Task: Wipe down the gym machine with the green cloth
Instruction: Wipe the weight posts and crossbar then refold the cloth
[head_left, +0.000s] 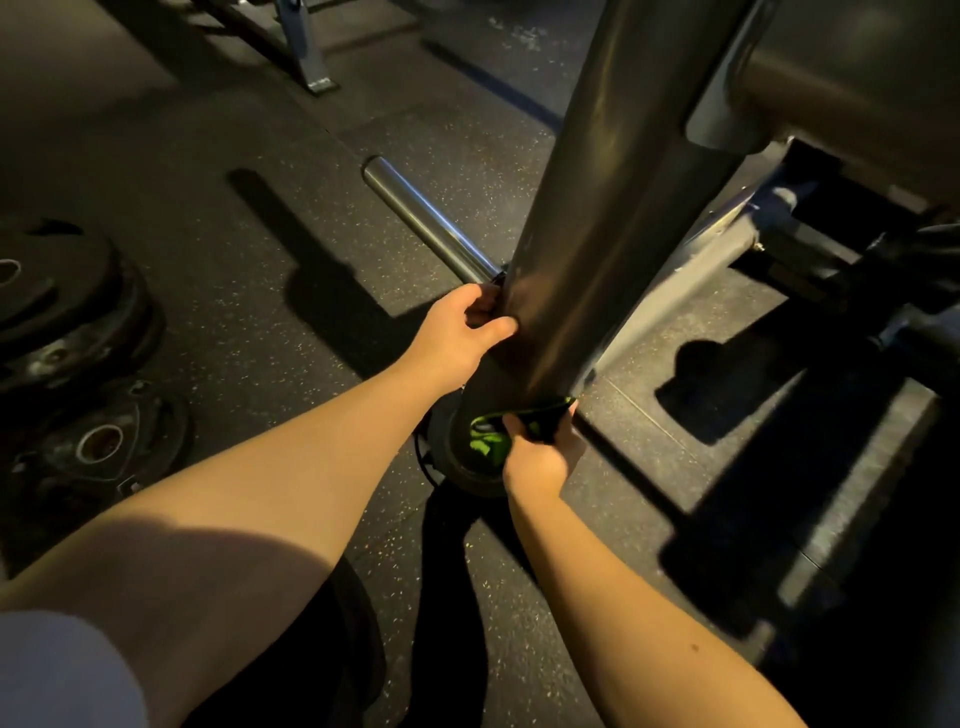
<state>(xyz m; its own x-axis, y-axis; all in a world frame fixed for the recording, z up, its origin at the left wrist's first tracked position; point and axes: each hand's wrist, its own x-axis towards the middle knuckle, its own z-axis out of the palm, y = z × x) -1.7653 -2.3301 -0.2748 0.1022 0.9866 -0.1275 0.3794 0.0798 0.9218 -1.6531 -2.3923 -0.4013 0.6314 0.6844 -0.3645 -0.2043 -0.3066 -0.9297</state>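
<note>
Right hand (540, 457): nearest, fingers curled, gripping the crumpled green cloth (488, 444).
Green cloth: against the foot of the post, at 11 o'clock from the right hand and 5 o'clock from the left; upper edge runs 9-to-3.
Left hand (467, 325): wrapped round the thick grey metal post (597, 234).
Post: long axis leans toward 1 o'clock, hiding the cloth's far side.
Around: round chrome steel bar (431, 218) pointing to 10 o'clock; black round weight plates (62, 312) at 9 o'clock.
</note>
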